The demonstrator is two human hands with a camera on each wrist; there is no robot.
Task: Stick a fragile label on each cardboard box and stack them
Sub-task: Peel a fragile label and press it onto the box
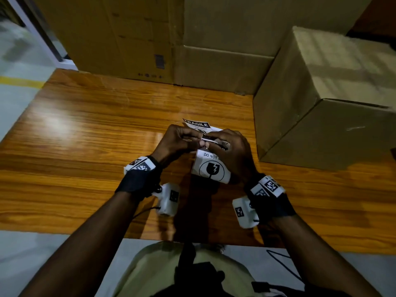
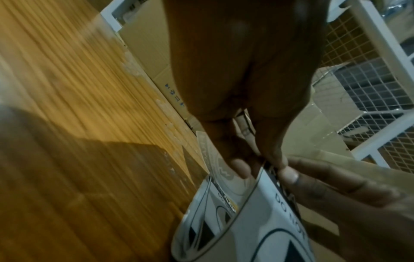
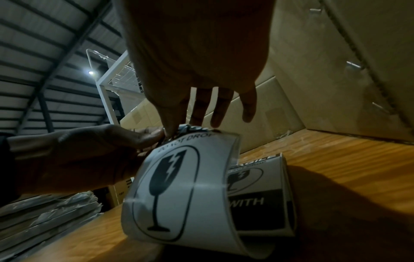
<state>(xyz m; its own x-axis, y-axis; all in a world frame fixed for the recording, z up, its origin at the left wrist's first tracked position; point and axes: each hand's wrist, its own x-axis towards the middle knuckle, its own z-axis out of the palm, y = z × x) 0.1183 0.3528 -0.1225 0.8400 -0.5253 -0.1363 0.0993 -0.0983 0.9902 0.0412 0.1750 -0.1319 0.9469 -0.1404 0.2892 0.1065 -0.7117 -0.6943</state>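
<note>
- While both hands meet over the near surface (image 1: 85,129), I see the label strip (image 1: 211,168) curling down from them, hanging free so the backing can peel.
- My left hand (image 1: 177,139) pinches the strip's top edge; my right hand (image 1: 232,151) pinches opposite, each grip narrow, likely splitting sticker from liner.
- Further right, the cardboard box (image 1: 321,108) sits unlabelled within reach, with bigger cartons (image 1: 171,39) behind.

Glossy wooden table (image 1: 90,129), cardboard box (image 1: 325,99) at right, taller cartons (image 1: 162,35) along its far edge
</note>
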